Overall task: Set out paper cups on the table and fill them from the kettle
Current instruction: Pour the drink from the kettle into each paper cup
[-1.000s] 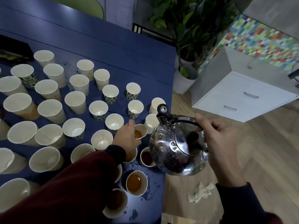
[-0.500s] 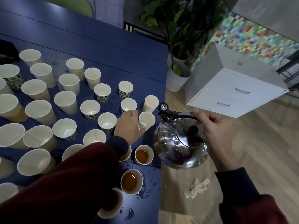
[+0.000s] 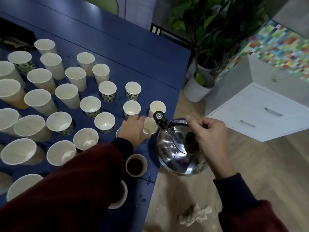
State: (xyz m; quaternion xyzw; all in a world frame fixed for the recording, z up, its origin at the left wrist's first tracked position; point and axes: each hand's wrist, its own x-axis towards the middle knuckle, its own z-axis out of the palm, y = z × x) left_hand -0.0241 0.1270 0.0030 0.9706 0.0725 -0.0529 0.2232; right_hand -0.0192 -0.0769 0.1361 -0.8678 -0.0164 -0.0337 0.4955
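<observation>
About twenty-eight cups (image 3: 66, 94) (a sleeve (image 3: 75, 190) hides some) stand left of one kettle (image 3: 175, 156); the left hand (image 3: 133, 129) grips the cup (image 3: 149, 126) by its spout (image 3: 159, 120), and the right hand (image 3: 210, 138) holds its handle (image 3: 177, 122).

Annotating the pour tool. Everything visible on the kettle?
The kettle is rounded, mirror-polished metal with water drops on it. Its short dark spout ends in a round cap, and the lid carries a dark knob. The right hand grips the dark arched handle, holding it in the air just off the table edge, spout pointing at a paper cup. No pouring stream shows.
</observation>
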